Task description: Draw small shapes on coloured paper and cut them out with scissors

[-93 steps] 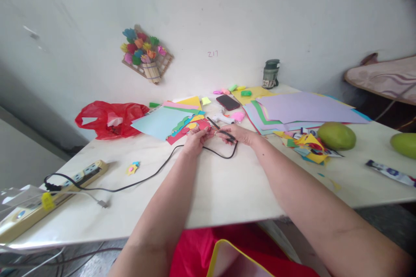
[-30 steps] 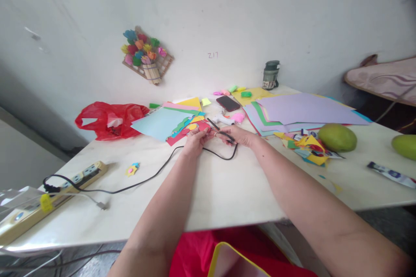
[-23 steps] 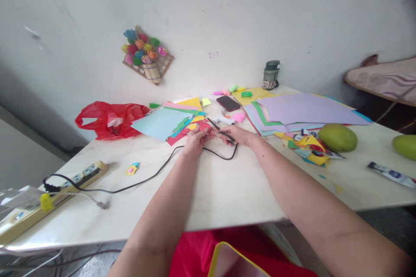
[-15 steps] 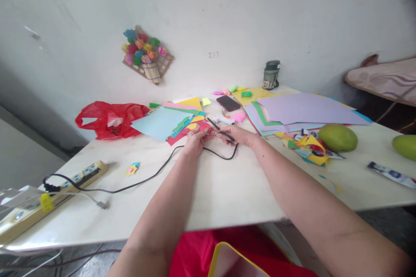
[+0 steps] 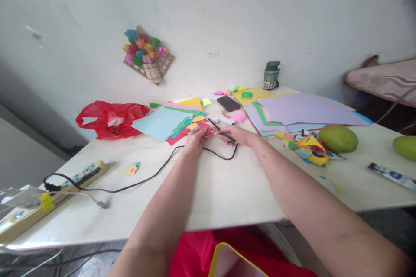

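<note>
- Currently, from the head view, I judge a trimming step in hand, at the far middle of the table [image 5: 227, 190].
- Left hand [image 5: 195, 139]: fingertips pinched nearly together on a small red piece [image 5: 208, 130], to the right of the red sheet [image 5: 174, 139].
- Right hand [image 5: 239, 135]: fingers curled around what look like dark scissors [image 5: 226, 135]; I cannot tell how wide these stand.
- Seemingly a white glue gun [image 5: 223, 119] lies just beyond, far side.
- Next move, I judge, calls for a steady left pinch, fingertips clear of the cut.
</note>
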`<state>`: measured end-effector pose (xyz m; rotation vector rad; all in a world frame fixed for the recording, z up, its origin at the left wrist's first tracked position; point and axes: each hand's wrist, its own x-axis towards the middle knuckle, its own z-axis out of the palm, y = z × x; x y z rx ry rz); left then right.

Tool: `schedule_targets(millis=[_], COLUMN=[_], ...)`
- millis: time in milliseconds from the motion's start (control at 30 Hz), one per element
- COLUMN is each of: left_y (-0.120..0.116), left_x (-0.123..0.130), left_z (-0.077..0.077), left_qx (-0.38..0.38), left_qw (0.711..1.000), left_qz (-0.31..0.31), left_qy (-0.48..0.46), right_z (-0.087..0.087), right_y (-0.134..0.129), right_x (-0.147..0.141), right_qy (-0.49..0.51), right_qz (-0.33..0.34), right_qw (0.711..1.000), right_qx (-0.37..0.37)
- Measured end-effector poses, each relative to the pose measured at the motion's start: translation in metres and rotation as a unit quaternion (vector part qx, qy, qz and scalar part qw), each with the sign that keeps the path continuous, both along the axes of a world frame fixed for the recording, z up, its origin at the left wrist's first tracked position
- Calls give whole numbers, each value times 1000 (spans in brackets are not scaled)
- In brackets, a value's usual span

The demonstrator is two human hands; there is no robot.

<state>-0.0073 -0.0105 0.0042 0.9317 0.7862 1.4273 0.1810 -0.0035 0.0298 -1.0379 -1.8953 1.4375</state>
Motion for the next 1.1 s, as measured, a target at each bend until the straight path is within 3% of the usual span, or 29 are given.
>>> schedule_targets(millis=[1100], left_y=[-2], left_x=[0], left_z=[1], left_qx=[-3], left_qw=[1000], left_qz=[-19], left_qy=[-12], right_z=[-3], right_y=[2], right_x=[2], right_qy=[20], right_qz=[9], right_qw=[999], right_qx=[-28])
